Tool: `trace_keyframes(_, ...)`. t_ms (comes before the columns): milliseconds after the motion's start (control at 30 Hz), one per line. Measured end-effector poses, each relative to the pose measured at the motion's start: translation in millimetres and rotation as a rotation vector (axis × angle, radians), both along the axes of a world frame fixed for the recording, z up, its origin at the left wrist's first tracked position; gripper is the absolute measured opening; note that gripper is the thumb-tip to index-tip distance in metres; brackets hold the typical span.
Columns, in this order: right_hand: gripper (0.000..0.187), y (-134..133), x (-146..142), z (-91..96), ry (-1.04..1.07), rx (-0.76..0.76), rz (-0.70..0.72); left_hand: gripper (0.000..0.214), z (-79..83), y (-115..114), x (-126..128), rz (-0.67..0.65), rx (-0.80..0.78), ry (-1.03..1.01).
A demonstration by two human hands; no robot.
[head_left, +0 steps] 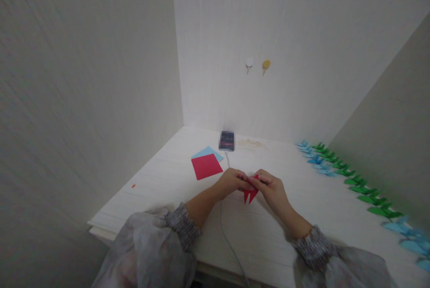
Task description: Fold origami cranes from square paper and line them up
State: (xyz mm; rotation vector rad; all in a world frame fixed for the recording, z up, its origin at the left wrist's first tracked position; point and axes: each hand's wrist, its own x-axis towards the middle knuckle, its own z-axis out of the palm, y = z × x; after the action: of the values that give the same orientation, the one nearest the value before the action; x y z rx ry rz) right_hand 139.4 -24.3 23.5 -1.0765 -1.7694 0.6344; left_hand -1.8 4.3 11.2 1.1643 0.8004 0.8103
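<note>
Paper folding in a corner

A white plank surface [161, 180] met two walls. Green and blue folded paper shapes [352, 185] lined its right edge. A red square paper sheet [206, 166] lay behind the left hand [230, 182] and right hand [272, 188], whose fingers pinched a small pointed red paper fold [250, 195] just above mid-surface

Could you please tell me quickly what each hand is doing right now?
Left hand: grip closed on the red folded paper.
Right hand: grip closed on the same red folded paper.
</note>
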Motion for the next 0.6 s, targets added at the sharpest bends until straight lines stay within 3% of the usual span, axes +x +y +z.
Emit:
trace_keyframes(200,0.034,-2.2,0.4,1.9,0.052,0.006,0.041,0.023,-0.3,-0.4,1.5,-0.001,0.031,0.017)
trace_keyframes(600,0.022,0.6,5.3,2.9,0.102,-0.007,0.037,0.026,-6.9,3.2,-2.0,0.01,0.162,0.135)
